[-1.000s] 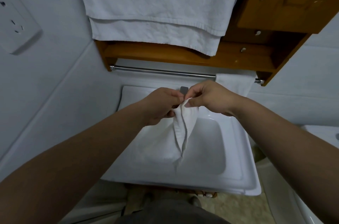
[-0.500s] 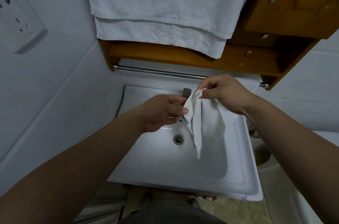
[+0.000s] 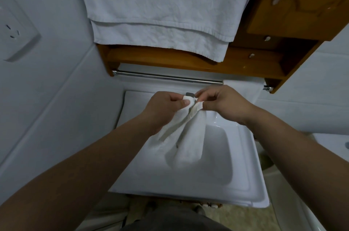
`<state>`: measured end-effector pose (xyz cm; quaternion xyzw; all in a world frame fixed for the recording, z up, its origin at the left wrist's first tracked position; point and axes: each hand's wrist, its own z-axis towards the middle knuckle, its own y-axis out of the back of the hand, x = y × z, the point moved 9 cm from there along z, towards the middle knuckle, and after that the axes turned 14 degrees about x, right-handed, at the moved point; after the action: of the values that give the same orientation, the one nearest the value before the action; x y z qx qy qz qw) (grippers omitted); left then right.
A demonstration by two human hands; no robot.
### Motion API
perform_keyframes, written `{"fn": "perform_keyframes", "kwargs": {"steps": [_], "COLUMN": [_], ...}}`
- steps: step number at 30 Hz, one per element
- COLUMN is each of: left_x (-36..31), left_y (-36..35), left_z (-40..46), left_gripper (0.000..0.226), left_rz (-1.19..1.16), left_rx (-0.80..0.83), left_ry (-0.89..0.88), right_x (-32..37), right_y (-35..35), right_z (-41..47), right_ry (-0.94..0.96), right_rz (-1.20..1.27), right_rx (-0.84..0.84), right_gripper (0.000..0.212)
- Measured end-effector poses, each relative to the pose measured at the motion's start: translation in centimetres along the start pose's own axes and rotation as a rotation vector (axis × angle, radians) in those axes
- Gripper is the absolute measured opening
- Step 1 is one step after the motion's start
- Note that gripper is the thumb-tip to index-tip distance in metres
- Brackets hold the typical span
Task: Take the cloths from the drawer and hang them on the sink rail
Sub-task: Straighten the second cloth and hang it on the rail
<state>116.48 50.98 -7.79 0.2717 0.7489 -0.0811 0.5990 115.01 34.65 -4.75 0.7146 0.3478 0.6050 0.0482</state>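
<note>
left hand (image 3: 166, 107): pinches top edge of cloth (image 3: 186, 136)
right hand (image 3: 223, 105): pinches same edge, beside the left
change: half a second ago only the right held it; hands now regrouped, cloth bunched over sink (image 3: 243, 189)
rail (image 3: 166, 77): mostly bare; hung cloth (image 3: 243, 87) at right end
meaning: probably spreading the edge before draping

No legible text or labels

rail (image 3: 166, 77) mostly bare, hung cloth (image 3: 242, 87) rightmost
</note>
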Motion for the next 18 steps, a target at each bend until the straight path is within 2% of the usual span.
{"fn": "perform_keyframes", "kwargs": {"steps": [4,10,15,18], "left_x": [-1.5,-2.2,-2.2,-1.8], "left_y": [-0.2,-0.7,-1.8,-1.7], "left_z": [-0.3,-0.5,-0.7,-0.6], "left_gripper": [0.013,0.022,0.030,0.026], "left_rz": [0.175,0.257,0.149,0.062], "left_rx": [-0.025,0.020,0.109,0.107], "left_ry": [-0.073,-0.116,-0.136,-0.132], "right_x": [0.8,0.4,-0.5,-0.7], "right_y": [-1.3,-0.7,-0.4,-0.4], "right_z": [0.1,0.2,0.2,0.3], "right_ry": [0.039,0.005,-0.072,-0.082], "right_rz": [0.036,0.042,0.149,0.169], "right_rx": [-0.001,-0.104,-0.148,-0.176], "right_gripper": [0.006,0.013,0.021,0.022]}}
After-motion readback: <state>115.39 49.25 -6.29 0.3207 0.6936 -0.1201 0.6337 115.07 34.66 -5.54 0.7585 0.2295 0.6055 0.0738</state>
